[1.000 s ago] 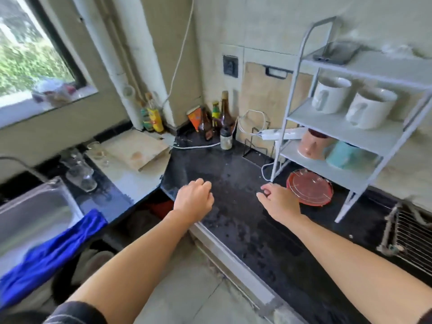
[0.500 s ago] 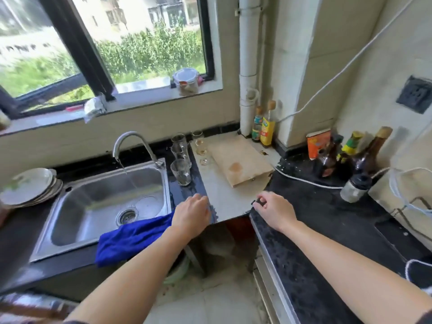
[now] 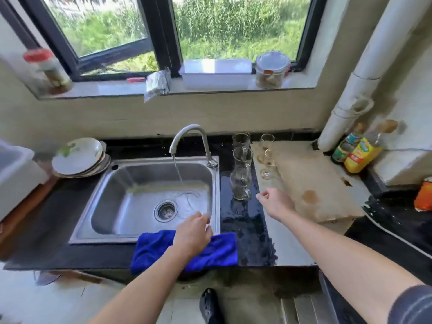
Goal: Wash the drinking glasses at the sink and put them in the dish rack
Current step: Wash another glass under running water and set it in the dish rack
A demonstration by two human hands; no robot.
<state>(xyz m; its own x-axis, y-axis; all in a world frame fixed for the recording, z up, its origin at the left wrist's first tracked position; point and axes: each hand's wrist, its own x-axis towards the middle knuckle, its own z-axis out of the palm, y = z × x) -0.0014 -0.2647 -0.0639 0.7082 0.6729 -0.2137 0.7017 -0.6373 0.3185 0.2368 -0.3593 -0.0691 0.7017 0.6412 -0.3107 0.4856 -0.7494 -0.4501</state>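
Neither hand held anything: the right hand (image 3: 275, 203) hovered, loosely curled, just beside the nearest drinking glass (image 3: 240, 183) in the row right of the sink (image 3: 100, 238). The left hand (image 3: 194, 232) hung over the blue cloth (image 3: 219, 251). With the tap (image 3: 189, 127) running, washing looked not yet begun; next would come a firm grasp round that glass.

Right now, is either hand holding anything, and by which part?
Nothing is plainly held. The right hand hangs empty just short of the nearest glass. The left hand lies on the blue cloth; a grip cannot be told.
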